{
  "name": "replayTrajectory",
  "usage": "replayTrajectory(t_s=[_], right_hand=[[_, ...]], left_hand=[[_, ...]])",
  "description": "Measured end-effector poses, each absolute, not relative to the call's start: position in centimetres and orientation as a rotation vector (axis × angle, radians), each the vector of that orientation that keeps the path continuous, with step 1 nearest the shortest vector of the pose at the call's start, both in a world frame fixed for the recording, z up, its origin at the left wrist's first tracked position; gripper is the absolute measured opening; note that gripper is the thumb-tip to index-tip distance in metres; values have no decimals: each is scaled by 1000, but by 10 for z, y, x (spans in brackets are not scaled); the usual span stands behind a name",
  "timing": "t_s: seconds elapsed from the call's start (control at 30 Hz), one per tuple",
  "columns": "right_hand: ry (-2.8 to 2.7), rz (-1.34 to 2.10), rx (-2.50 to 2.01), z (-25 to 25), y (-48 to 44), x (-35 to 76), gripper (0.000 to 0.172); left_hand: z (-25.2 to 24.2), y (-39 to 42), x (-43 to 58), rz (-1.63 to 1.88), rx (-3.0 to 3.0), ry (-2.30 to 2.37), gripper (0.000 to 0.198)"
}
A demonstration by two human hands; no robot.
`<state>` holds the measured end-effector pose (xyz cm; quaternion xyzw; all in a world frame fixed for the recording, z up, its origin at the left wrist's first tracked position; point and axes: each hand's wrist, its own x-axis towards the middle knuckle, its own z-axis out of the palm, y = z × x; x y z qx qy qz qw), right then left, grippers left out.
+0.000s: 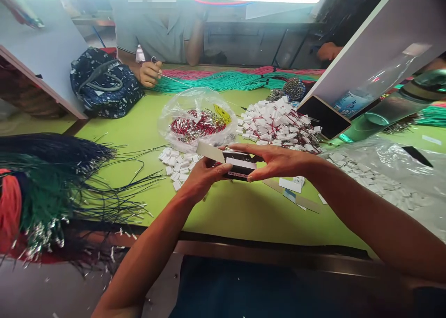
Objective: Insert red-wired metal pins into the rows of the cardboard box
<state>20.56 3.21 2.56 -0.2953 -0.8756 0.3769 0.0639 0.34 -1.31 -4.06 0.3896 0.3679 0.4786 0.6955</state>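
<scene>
Your left hand and right hand both grip a dark card with a white strip, held above the green surface. A small heap of white tags lies just beside your left hand. Past your hands sit a clear plastic bag of red cords and a larger pile of white tags. Dark cord bundles spread to your left, and across the surface, a co-worker's hand holds a thin strand near teal cords.

Left hand and right hand meet, bare and raised.
Right fingers stretch leftward, just above the curled left hand; wrists well apart.
</scene>
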Motion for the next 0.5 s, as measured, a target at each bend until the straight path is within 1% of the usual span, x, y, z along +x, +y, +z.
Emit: replayTrajectory(t_s=[0.13, 0.3, 0.5], right_hand=[[-2620, 1228, -887, 26, 36, 211, 72], [-2638, 1293, -861, 26, 39, 214, 77], [-2681, 1338, -713, 28, 46, 221, 75]], left_hand=[[-39, -13, 4, 1059, 872, 822, 68], [-38, -12, 6, 1041, 885, 805, 66], [-37, -12, 10, 1018, 917, 795, 65]])
